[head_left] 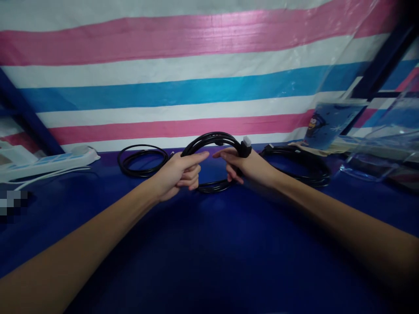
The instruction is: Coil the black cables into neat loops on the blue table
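Note:
A coiled black cable [212, 137] stands between my two hands above the blue tabletop. My left hand [181, 174] is wrapped round the left side of the coil, its thumb pointing inward. On the opposite side, my right hand [247, 165] grips the coil with bent fingers. By the right hand's upper edge sticks out the cable's plug [246, 146], dark with a pale grey end. The coil's lower loops show below and between the hands. Parts of its sides are hidden behind my fingers.
Another black cable coil [126, 169] lies left of my hands, and a thicker coil [314, 174] lies right. A white power strip [49, 165] sits far left. A blue printed cup [330, 124] and a clear plastic container [373, 161] stand right. A striped sheet [196, 91] hangs behind.

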Demonstrator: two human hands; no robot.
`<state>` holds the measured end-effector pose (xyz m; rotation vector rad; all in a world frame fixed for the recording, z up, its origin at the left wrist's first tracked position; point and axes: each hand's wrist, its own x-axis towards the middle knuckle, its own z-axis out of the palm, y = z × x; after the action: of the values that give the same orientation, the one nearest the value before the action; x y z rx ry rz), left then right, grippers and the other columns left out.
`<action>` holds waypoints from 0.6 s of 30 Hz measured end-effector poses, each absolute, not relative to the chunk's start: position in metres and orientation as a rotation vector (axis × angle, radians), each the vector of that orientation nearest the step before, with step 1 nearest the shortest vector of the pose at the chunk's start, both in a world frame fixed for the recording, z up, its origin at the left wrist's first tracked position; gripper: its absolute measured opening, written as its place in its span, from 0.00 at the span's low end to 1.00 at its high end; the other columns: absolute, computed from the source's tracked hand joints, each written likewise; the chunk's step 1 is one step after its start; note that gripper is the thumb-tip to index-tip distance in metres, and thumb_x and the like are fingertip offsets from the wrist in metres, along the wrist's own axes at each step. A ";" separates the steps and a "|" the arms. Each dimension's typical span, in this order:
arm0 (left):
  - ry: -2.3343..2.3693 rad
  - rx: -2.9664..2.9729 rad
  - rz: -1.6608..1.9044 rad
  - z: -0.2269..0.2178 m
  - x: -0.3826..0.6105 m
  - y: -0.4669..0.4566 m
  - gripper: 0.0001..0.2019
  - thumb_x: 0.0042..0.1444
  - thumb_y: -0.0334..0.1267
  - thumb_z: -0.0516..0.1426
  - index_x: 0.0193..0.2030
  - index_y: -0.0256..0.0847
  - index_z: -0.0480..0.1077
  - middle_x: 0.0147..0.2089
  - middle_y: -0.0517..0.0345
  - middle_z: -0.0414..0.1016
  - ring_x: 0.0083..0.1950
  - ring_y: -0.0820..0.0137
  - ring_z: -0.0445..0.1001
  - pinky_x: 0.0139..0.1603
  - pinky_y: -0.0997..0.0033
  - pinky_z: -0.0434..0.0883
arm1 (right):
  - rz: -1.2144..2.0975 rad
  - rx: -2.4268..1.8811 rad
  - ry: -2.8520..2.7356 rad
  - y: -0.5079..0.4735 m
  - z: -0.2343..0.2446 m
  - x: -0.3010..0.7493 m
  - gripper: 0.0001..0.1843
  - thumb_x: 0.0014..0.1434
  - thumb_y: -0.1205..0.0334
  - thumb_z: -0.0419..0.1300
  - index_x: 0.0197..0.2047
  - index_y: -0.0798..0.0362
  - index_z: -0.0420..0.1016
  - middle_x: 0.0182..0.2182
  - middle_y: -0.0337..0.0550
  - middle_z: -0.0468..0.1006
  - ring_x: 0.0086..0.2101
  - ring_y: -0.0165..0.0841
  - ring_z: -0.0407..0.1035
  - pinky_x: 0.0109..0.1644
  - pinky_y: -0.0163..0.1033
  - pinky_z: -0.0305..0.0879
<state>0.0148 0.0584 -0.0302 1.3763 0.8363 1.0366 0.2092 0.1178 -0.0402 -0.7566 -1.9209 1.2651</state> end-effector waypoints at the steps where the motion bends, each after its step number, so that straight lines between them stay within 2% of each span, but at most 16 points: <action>1: 0.833 1.339 1.134 -0.029 0.018 0.058 0.28 0.57 0.45 0.56 0.13 0.40 0.46 0.11 0.70 0.42 0.12 0.83 0.45 0.19 0.76 0.60 | 1.169 -0.795 -1.945 0.116 -0.036 0.209 0.14 0.63 0.56 0.51 0.46 0.56 0.70 0.13 0.30 0.63 0.12 0.25 0.57 0.25 0.35 0.64; 4: 0.768 1.280 1.233 -0.026 0.029 0.056 0.25 0.56 0.47 0.56 0.16 0.39 0.49 0.13 0.70 0.44 0.13 0.82 0.47 0.18 0.77 0.58 | 0.809 -0.934 -2.017 0.111 -0.022 0.211 0.14 0.62 0.58 0.51 0.44 0.58 0.72 0.13 0.34 0.64 0.13 0.28 0.60 0.20 0.35 0.57; 6: 0.796 1.341 1.185 -0.026 0.032 0.054 0.23 0.54 0.48 0.58 0.18 0.39 0.52 0.13 0.71 0.45 0.13 0.82 0.46 0.16 0.78 0.55 | 0.467 -0.940 -2.083 0.110 -0.017 0.211 0.11 0.57 0.67 0.53 0.41 0.58 0.74 0.18 0.39 0.70 0.18 0.31 0.64 0.23 0.35 0.57; 8: 0.886 1.457 1.155 -0.027 0.034 0.052 0.22 0.50 0.46 0.62 0.19 0.39 0.53 0.13 0.71 0.46 0.13 0.83 0.46 0.15 0.79 0.53 | 0.162 -0.908 -2.142 0.108 -0.016 0.210 0.17 0.48 0.76 0.53 0.41 0.58 0.75 0.27 0.44 0.76 0.26 0.34 0.69 0.29 0.36 0.59; 10: 0.943 1.526 1.152 -0.029 0.035 0.050 0.21 0.49 0.42 0.63 0.19 0.39 0.54 0.13 0.72 0.46 0.13 0.83 0.46 0.14 0.79 0.53 | 0.033 -0.898 -2.158 0.107 -0.016 0.208 0.24 0.42 0.80 0.51 0.42 0.58 0.75 0.33 0.46 0.78 0.31 0.36 0.70 0.33 0.36 0.58; 12: 0.926 1.489 1.152 -0.031 0.036 0.050 0.21 0.51 0.41 0.61 0.19 0.39 0.52 0.13 0.72 0.44 0.13 0.83 0.44 0.14 0.80 0.50 | 0.105 -0.879 -2.138 0.107 -0.017 0.207 0.21 0.43 0.79 0.51 0.40 0.58 0.74 0.31 0.45 0.77 0.31 0.35 0.69 0.33 0.36 0.57; 15: 0.857 1.349 1.222 -0.033 0.037 0.052 0.25 0.56 0.42 0.56 0.16 0.40 0.45 0.12 0.71 0.40 0.13 0.83 0.40 0.14 0.79 0.46 | 0.571 -0.802 -1.999 0.110 -0.021 0.207 0.07 0.50 0.70 0.56 0.34 0.57 0.72 0.21 0.37 0.70 0.23 0.29 0.63 0.27 0.34 0.56; 16: 0.840 1.313 1.260 -0.034 0.037 0.053 0.27 0.56 0.43 0.55 0.15 0.40 0.43 0.13 0.71 0.39 0.13 0.83 0.40 0.14 0.78 0.46 | 0.781 -0.785 -1.925 0.112 -0.022 0.208 0.05 0.51 0.66 0.58 0.34 0.57 0.72 0.18 0.34 0.66 0.20 0.27 0.59 0.25 0.34 0.56; 18: 0.826 1.289 1.290 -0.035 0.036 0.053 0.28 0.57 0.42 0.55 0.15 0.40 0.41 0.13 0.70 0.38 0.13 0.83 0.41 0.15 0.78 0.51 | 1.129 -0.765 -1.793 0.115 -0.027 0.209 0.09 0.51 0.60 0.61 0.34 0.57 0.72 0.14 0.30 0.59 0.16 0.24 0.53 0.22 0.34 0.57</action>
<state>0.0358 0.0535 -0.0353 1.2889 0.8257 1.2899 0.2095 0.1149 -0.0269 -0.7648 -1.7927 1.1290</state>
